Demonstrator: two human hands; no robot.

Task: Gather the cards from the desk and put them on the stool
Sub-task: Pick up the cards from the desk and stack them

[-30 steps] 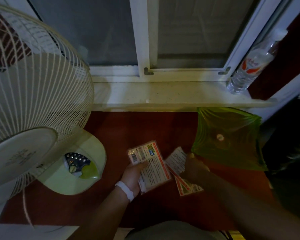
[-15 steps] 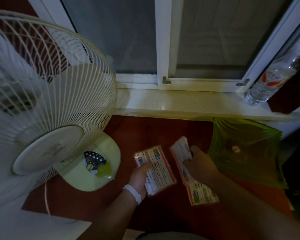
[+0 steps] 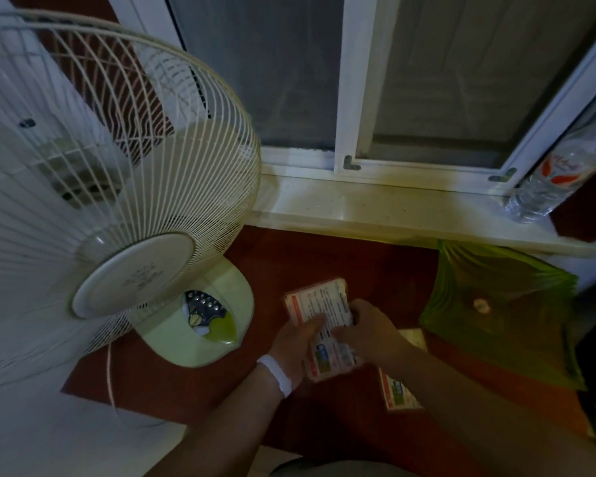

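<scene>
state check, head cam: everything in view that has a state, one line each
left hand: shut on card stack
right hand: on the same stack
card stack: held in both hands, above the desk
loose card: flat on the red desk
water bottle: leaning on the sill
fan: blades not discernible

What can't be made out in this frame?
- Stool: not visible in the head view.
- Card on the desk: partly covered by the right forearm.
- Print on the held stack of cards: blurred, dim, fingers of both hands across it.
- Water bottle: cut by the right edge.
</scene>
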